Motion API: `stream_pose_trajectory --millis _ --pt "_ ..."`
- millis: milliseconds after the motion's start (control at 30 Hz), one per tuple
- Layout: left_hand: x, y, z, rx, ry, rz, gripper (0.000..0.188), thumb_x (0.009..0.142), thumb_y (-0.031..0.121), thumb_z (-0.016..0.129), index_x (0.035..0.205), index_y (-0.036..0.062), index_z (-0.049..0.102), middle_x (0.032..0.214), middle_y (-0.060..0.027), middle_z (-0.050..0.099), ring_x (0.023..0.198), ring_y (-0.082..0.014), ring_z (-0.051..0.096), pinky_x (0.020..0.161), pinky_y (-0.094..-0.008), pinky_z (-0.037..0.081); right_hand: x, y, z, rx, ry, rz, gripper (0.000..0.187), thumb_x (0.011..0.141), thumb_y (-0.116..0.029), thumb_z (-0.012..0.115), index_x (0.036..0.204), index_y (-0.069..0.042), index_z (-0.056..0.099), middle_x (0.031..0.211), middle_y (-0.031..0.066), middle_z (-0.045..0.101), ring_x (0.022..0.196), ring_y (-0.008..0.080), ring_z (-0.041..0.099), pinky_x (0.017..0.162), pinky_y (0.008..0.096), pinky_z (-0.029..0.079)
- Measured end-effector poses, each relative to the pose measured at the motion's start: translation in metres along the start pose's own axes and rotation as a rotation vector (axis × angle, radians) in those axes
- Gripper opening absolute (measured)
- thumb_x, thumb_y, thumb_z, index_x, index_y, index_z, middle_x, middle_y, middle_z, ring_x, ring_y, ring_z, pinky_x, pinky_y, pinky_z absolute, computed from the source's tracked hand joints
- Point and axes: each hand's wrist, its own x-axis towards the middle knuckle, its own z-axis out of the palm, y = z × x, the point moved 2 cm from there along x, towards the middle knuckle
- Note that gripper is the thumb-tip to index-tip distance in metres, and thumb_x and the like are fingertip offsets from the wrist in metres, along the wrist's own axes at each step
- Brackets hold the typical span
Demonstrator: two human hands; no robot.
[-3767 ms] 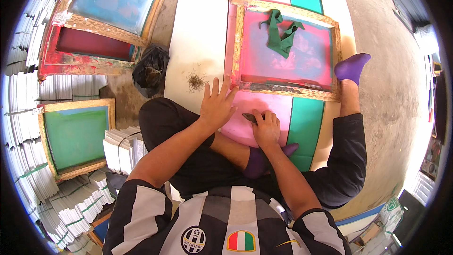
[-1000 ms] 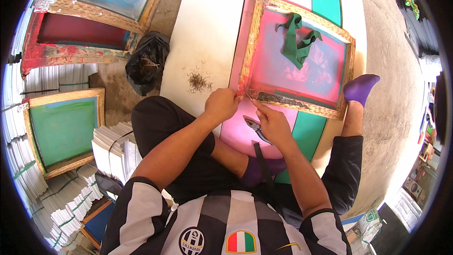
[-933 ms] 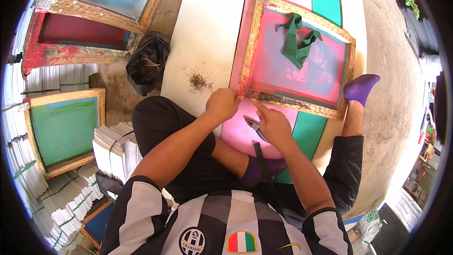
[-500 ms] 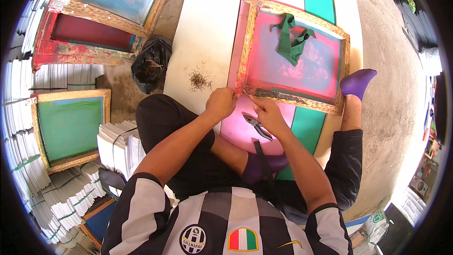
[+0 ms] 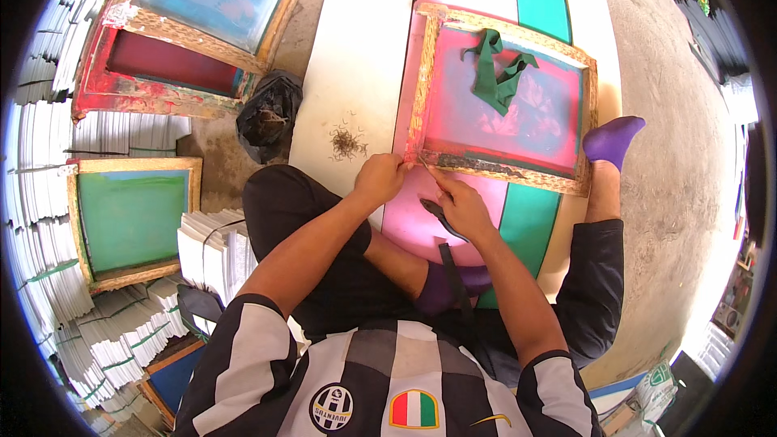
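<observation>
A wooden screen-printing frame (image 5: 506, 167) with pink and blue mesh lies tilted on the work surface before me. My left hand (image 5: 380, 180) is closed at its near left corner, fingertips against the red-stained wood. In my right hand (image 5: 466, 205) is a thin pointed tool (image 5: 423, 163), its tip touching or close to that same corner; its kind is too small to make out. Dark-handled pliers (image 5: 437, 212) lie beneath the right hand, partly hidden by it. A strip of green cloth (image 5: 495, 87) is draped on the mesh.
Left of the frame sits a pile of thin dark bits (image 5: 346, 143). A black plastic bag (image 5: 271, 116) stands by the board's left edge. Other frames, one with green mesh (image 5: 133, 218), lean among stacks of white paper (image 5: 212, 251). My purple-socked foot (image 5: 613, 142) flanks the frame's right side.
My right hand has shifted slightly toward me and now covers more of the pliers. The left hand stays at the corner. The whole view has swung slightly.
</observation>
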Motion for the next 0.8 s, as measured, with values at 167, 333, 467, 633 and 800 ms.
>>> stream_pose_trajectory --millis 167,333,467,633,800 --pt "0.003 -0.002 0.002 -0.001 -0.015 0.009 0.038 0.096 0.033 0.066 0.086 -0.0031 0.072 0.081 -0.0283 0.067 0.079 -0.0472 0.067 0.072 -0.0532 0.051 -0.006 -0.003 0.002 -0.052 0.081 0.017 0.053 0.096 -0.018 0.06 0.148 -0.027 0.054 0.1 0.0214 0.07 0.095 0.0406 0.068 0.083 0.0504 0.054" --pt "0.002 -0.003 0.001 -0.012 -0.02 -0.007 0.038 0.096 0.034 0.066 0.087 -0.0026 0.072 0.082 -0.0275 0.067 0.08 -0.0471 0.067 0.073 -0.0534 0.051 -0.004 -0.005 0.006 -0.136 0.076 0.037 0.051 0.097 -0.019 0.06 0.147 -0.026 0.055 0.096 0.0209 0.069 0.087 0.0412 0.068 0.079 0.051 0.055" --pt "0.001 0.003 0.001 0.032 -0.043 -0.043 0.038 0.097 0.033 0.065 0.086 -0.003 0.072 0.084 -0.0274 0.068 0.082 -0.0469 0.067 0.075 -0.0541 0.052 -0.006 -0.031 0.0 -0.37 0.008 0.13 0.048 0.097 -0.019 0.059 0.145 -0.023 0.058 0.093 0.0217 0.069 0.084 0.0422 0.068 0.076 0.0521 0.055" --pt "0.001 0.001 0.004 0.071 -0.041 0.025 0.036 0.097 0.03 0.064 0.086 -0.0038 0.071 0.085 -0.0274 0.068 0.084 -0.0469 0.067 0.077 -0.0548 0.052 0.001 0.007 0.015 0.018 0.08 0.008 0.045 0.099 -0.023 0.058 0.143 -0.022 0.058 0.092 0.0227 0.068 0.082 0.0434 0.069 0.076 0.0518 0.055" --pt "0.001 0.004 0.001 0.092 -0.053 0.014 0.034 0.098 0.028 0.063 0.089 -0.0032 0.071 0.086 -0.0273 0.069 0.085 -0.0466 0.068 0.078 -0.055 0.052 -0.003 -0.023 -0.009 -0.384 -0.021 0.047 0.045 0.1 -0.024 0.058 0.145 -0.02 0.058 0.102 0.0243 0.07 0.088 0.0448 0.068 0.082 0.0489 0.055"
